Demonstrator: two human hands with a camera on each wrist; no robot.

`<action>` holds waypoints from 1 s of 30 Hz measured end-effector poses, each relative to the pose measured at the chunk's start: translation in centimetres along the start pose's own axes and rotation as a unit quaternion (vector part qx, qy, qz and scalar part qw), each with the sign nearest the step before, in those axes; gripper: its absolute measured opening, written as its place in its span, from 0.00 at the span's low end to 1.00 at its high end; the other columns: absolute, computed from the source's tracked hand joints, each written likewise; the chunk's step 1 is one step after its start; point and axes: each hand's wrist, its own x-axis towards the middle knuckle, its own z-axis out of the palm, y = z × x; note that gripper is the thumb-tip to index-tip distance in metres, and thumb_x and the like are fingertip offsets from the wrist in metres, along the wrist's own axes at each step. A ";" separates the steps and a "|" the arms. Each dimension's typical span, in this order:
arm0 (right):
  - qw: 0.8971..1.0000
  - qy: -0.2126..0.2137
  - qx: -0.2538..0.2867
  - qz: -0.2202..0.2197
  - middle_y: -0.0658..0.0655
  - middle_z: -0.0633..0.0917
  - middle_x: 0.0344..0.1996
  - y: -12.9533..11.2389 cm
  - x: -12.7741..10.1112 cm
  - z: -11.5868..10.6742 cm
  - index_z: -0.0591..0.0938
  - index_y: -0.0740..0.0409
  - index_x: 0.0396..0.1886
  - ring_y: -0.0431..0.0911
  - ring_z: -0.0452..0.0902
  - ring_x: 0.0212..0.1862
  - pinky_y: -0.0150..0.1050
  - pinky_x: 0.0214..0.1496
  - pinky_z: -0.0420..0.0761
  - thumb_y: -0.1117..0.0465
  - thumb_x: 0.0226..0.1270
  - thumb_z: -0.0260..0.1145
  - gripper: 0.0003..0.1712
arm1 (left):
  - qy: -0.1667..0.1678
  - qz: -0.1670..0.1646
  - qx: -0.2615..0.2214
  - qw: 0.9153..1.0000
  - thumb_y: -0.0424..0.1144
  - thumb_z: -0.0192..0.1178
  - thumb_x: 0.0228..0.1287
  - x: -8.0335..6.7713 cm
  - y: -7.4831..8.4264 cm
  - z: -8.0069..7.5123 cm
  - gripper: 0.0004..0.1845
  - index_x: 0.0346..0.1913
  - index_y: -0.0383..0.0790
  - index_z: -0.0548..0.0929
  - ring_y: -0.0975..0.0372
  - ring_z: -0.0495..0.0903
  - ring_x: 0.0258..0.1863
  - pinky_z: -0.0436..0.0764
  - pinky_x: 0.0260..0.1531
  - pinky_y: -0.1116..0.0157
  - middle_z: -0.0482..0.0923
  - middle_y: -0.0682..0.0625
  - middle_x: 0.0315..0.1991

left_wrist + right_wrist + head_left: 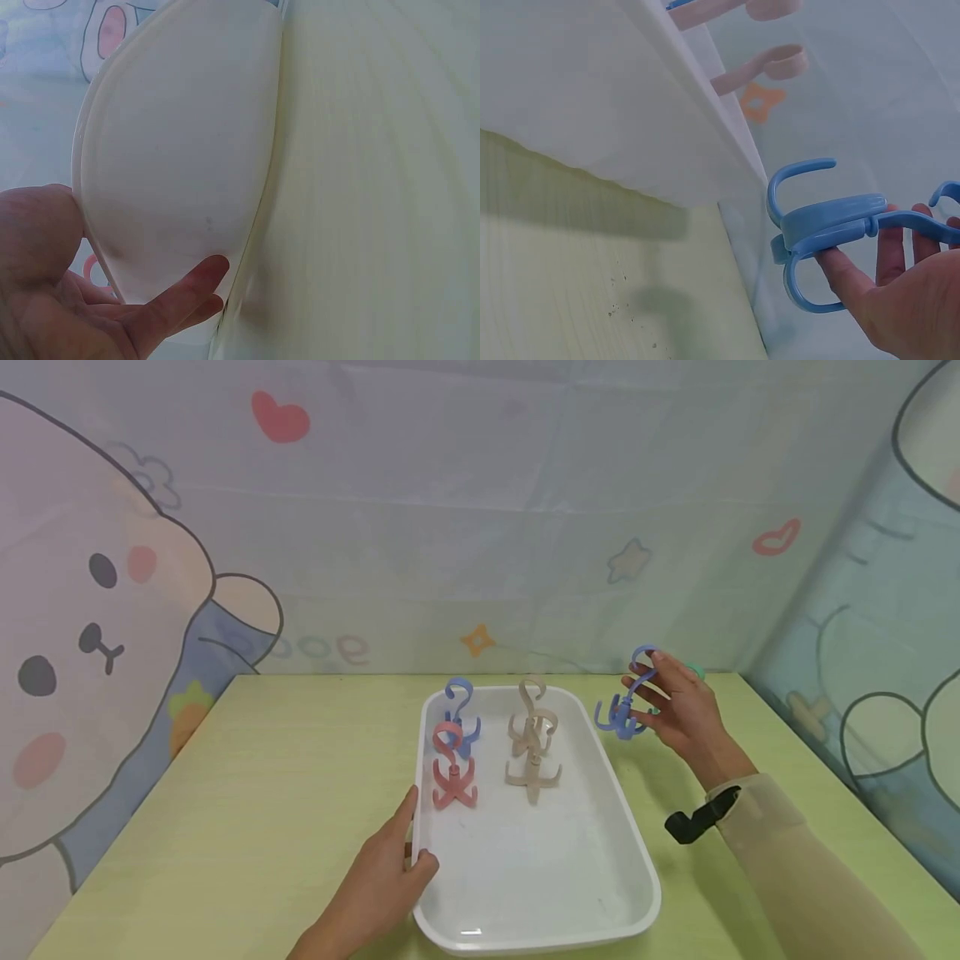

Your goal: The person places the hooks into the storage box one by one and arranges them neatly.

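Note:
My right hand (686,706) pinches a blue multi-prong hanging hook (622,717) by its curved stem, beside the tray's far right corner. In the right wrist view this blue hook (829,221) has its prongs toward the tray and the fingers around its neck. My left hand (378,872) grips the left side of the white tray (648,877), thumb over the rim and fingers along the outer wall (172,165). Inside the tray, another blue hook (463,745) stands behind a pink hook (453,785) at the left. Two beige hooks (533,777) stand one behind the other to their right.
A bit of green (696,671) shows behind my right hand, mostly hidden by it. The tray sits on a pale yellow-green table (300,777). A printed cloth (450,527) hangs along the table's back edge and the sides. A black wrist mount (701,817) sits at my right cuff.

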 end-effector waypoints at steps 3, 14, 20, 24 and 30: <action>1.000 -0.004 0.010 0.003 0.49 0.89 0.45 -0.1 -0.1 0.3 0.85 0.46 0.52 0.47 0.83 0.58 0.51 0.53 0.86 0.51 0.76 0.67 0.10 | 0.001 -0.001 0.002 1.000 0.32 0.56 0.63 0.0 0.0 0.0 0.46 0.85 0.34 0.53 0.47 0.88 0.57 0.89 0.44 0.59 0.67 0.36 0.78; 0.999 -0.037 0.008 -0.008 0.50 0.88 0.44 -0.3 -0.4 1.4 0.85 0.48 0.50 0.48 0.82 0.56 0.52 0.54 0.86 0.53 0.78 0.65 0.09 | 0.002 0.004 0.004 1.000 0.32 0.56 0.63 -0.1 0.1 0.0 0.46 0.85 0.33 0.53 0.46 0.88 0.57 0.90 0.45 0.57 0.67 0.35 0.78; 0.999 -0.048 0.017 -0.007 0.51 0.87 0.45 -0.4 -0.5 2.1 0.85 0.48 0.50 0.49 0.83 0.57 0.53 0.55 0.87 0.53 0.78 0.64 0.08 | 0.003 0.007 0.000 1.000 0.32 0.56 0.63 -0.1 0.1 0.0 0.46 0.85 0.33 0.53 0.46 0.87 0.58 0.89 0.45 0.58 0.67 0.35 0.78; 0.998 -0.052 0.017 -0.010 0.51 0.88 0.44 -0.5 -0.7 2.6 0.85 0.48 0.49 0.50 0.82 0.58 0.54 0.56 0.87 0.53 0.78 0.65 0.08 | 0.003 0.008 -0.001 1.000 0.33 0.56 0.62 -0.1 0.1 0.0 0.46 0.85 0.34 0.53 0.45 0.87 0.58 0.89 0.45 0.59 0.67 0.35 0.78; 0.998 -0.053 0.011 -0.011 0.51 0.88 0.45 -0.5 -1.1 3.1 0.85 0.48 0.49 0.50 0.83 0.57 0.54 0.55 0.87 0.53 0.77 0.66 0.08 | 0.003 0.007 0.002 1.000 0.33 0.56 0.63 -0.1 0.0 0.0 0.46 0.85 0.33 0.53 0.45 0.87 0.58 0.89 0.45 0.58 0.67 0.36 0.78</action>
